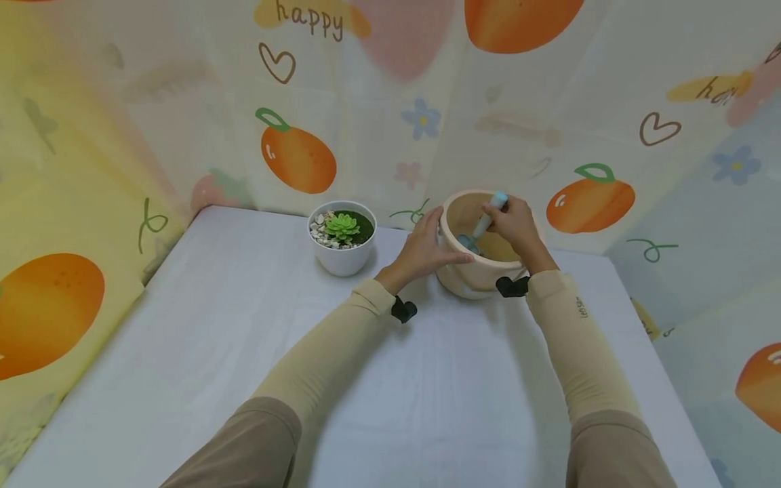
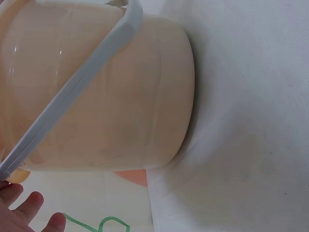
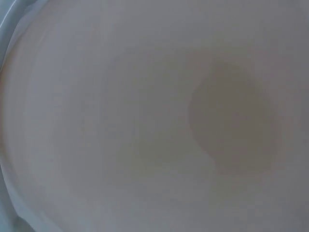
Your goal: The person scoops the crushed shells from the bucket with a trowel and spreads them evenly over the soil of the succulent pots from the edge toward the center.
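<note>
The right hand (image 1: pixel 515 220) was seen pinching a small tool (image 1: pixel 483 224) between thumb and fingers, above the mouth of the bucket. The left hand (image 1: pixel 417 251) was spread against the bucket's rim, fingers laid along the side nearest that hand, thumb stretched along the near edge. The tool was held tilted, its pale blue end cap (image 1: pixel 499 199) up by the right hand, its bluish head (image 1: pixel 468 244) lowered inside the bucket toward the left hand; the exact head shape could not be told. The bucket (image 1: pixel 466 278), cream-coloured, was stood upright on the desk (image 1: pixel 427 379), between and below both hands. Its grey-white bail (image 2: pixel 72 94) was shown slanted across the outer wall in the left wrist view, one end close to the left fingertips. In the right wrist view only a dim, close pale surface was shown.

Beige sleeves (image 1: pixel 329 352) were worn behind both hands, with a black piece (image 1: pixel 404 310) seen at each wrist. Left of the left hand, apart from the bucket, a white pot (image 1: pixel 344 261) was placed, filled with a green succulent (image 1: pixel 343 227), pale pebbles (image 1: pixel 318 230) and dark green cover (image 1: pixel 364 229). The desk was covered in white. Beyond the hands, a patterned backdrop (image 1: pixel 366 135) was hung, printed with oranges (image 1: pixel 299 163), hearts, flowers and "happy" lettering.
</note>
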The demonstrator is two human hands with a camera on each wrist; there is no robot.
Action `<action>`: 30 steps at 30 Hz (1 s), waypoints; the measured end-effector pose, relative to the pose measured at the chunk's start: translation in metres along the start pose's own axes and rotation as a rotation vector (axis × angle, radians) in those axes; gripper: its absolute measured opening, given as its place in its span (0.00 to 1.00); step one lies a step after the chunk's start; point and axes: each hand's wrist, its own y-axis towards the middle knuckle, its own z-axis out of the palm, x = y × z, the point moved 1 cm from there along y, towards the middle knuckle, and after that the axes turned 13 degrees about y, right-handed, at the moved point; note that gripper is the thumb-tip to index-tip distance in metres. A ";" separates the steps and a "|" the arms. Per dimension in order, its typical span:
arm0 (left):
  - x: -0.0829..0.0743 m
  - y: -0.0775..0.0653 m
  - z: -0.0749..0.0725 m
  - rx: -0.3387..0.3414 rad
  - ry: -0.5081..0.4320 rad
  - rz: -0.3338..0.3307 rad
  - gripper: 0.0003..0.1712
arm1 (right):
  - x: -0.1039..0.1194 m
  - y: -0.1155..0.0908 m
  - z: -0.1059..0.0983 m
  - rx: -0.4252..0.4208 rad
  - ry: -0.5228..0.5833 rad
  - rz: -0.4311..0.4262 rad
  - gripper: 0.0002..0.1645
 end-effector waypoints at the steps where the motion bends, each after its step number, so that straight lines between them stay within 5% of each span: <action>1: -0.001 0.000 0.000 -0.003 0.002 0.003 0.68 | 0.000 0.000 -0.001 -0.008 0.025 0.012 0.19; 8: -0.004 0.001 -0.004 0.000 -0.007 0.011 0.69 | 0.000 0.000 -0.007 -0.078 0.219 0.070 0.18; 19: 0.001 0.003 -0.001 0.029 -0.029 -0.016 0.67 | -0.001 0.001 -0.003 -0.049 0.186 0.120 0.26; 30: 0.002 0.004 0.001 0.027 -0.070 -0.017 0.68 | 0.002 0.001 -0.028 -0.081 0.477 0.174 0.23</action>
